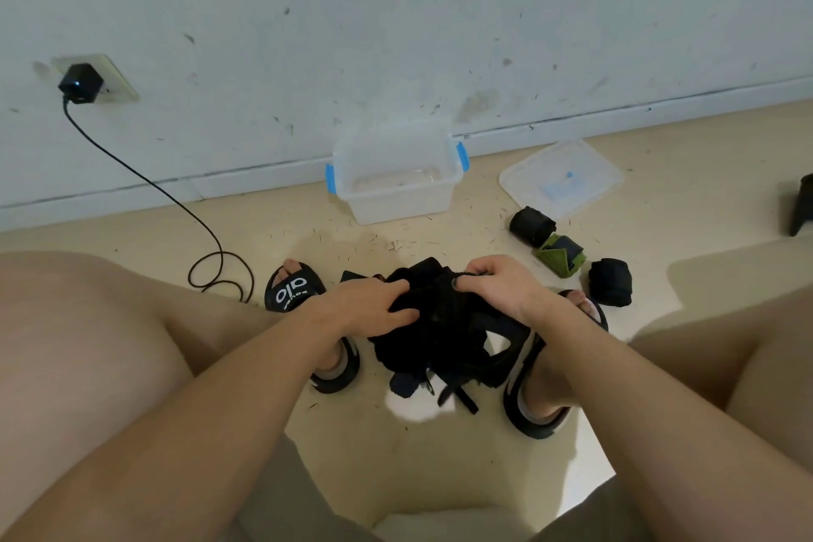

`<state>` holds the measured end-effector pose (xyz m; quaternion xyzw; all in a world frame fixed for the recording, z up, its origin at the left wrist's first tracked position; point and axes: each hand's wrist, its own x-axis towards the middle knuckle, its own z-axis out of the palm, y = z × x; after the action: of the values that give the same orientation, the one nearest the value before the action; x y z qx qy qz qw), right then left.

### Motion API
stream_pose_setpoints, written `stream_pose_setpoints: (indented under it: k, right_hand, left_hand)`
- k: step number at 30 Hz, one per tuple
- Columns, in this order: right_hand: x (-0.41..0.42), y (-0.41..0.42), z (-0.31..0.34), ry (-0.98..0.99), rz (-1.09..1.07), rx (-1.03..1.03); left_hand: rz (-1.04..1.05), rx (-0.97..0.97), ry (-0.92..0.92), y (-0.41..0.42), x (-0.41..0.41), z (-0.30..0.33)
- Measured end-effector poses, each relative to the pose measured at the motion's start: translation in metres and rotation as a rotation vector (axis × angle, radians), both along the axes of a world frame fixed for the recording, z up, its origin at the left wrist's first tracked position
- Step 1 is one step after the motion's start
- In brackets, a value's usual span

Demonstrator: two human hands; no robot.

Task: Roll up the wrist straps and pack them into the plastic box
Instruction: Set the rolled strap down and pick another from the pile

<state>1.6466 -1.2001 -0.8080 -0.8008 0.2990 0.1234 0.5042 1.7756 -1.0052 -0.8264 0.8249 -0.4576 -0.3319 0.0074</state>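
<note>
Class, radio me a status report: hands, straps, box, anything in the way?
Left hand and right hand gripping black strap bundle. Three rolled straps on floor. Box open, looks empty; lid beside it. Path clear.

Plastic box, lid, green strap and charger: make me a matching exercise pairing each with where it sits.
Things:
1. plastic box
2. lid
3. green strap
4. charger

Places:
A. plugged into the wall socket
B. flat on the floor, right of the box
C. on the floor between two black rolled straps
D. against the wall, open, with blue latches

Pairs: 1-D, 2-B, 3-C, 4-A
</note>
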Motion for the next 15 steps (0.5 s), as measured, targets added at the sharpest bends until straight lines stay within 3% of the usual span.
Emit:
stream_pose_setpoints:
  k: [3,8,12,15]
  right_hand:
    - [-0.002,-0.010,0.003,-0.055,-0.146,0.057]
    - [-0.002,-0.020,0.010,-0.141,-0.309,0.223]
    - [0.002,-0.013,0.022,-0.127,-0.191,0.361]
    - [0.006,-0.007,0.027,-0.119,-0.091,0.393]
  left_hand:
    - [0.077,-0.082,0.036,0.009,0.006,-0.007]
    - [0.439,-0.225,0.235,0.003,0.006,-0.006]
    - [0.849,-0.272,0.747,-0.026,-0.003,0.019]
    - [0.890,-0.329,1.018,-0.035,-0.009,0.030]
